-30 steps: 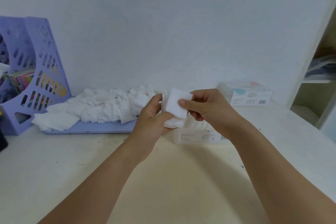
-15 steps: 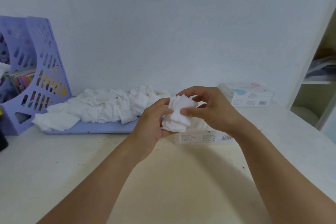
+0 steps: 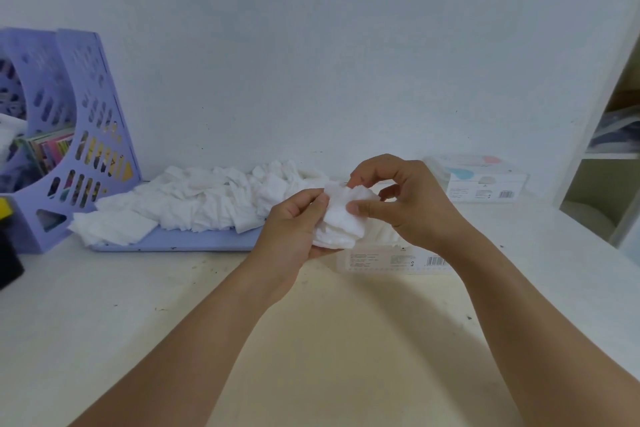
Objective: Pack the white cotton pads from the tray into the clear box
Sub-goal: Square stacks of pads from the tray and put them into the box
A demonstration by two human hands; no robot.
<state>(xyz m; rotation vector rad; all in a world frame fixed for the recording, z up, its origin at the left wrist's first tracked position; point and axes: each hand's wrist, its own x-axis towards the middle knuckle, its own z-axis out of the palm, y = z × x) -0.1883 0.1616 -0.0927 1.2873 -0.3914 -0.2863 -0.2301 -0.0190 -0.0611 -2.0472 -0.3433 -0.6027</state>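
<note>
Now pads (image 3: 341,222) between grips (both hands)

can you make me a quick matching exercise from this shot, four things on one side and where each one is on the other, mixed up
Things:
1. stack of cotton pads
2. loose pile of pads
3. clear box
4. purple file rack

Places:
a. far left, against the wall
b. on the purple tray
c. on the table beneath the hands
d. held between left hand and right hand

Pairs: 1-d, 2-b, 3-c, 4-a
</note>
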